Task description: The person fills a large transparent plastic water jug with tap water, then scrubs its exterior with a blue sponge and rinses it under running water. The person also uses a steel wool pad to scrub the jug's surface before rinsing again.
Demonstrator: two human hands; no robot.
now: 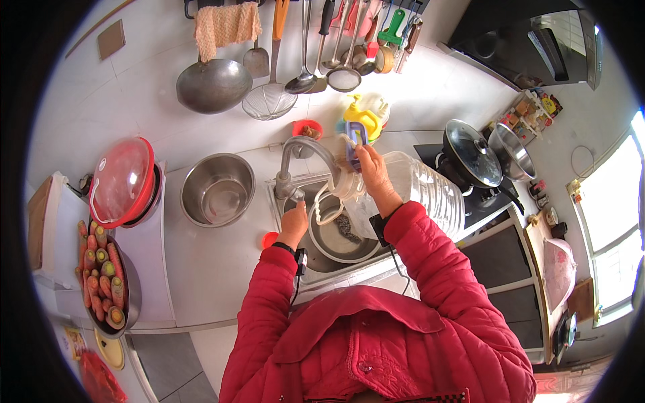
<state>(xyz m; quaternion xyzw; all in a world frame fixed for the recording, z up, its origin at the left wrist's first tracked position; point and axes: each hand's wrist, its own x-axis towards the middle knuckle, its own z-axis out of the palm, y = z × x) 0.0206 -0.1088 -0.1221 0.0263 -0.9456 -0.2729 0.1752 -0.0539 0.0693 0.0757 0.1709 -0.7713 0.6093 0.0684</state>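
My left hand [294,224] is at the base of the metal faucet [288,187], its fingers on the lever. In my right hand [377,179] is a scrub brush [357,137] with a purple handle, raised beside the faucet spout. A large clear plastic water jug [436,189] lies on its side over the right part of the sink [312,263], under my right forearm. Its neck is close to the spout, and a white loop handle [317,209] hangs there. Below, a steel basin [322,242] sits in the sink with a dark scouring pad [346,227] inside.
Left of the sink stand a steel pot [217,190], a red lidded bowl [123,181] and a basin of carrots [132,297]. At right, a lidded pan [471,153] rests on the stove. Utensils and a wok [214,86] hang on the wall. A small red lid [269,240] lies beside the sink.
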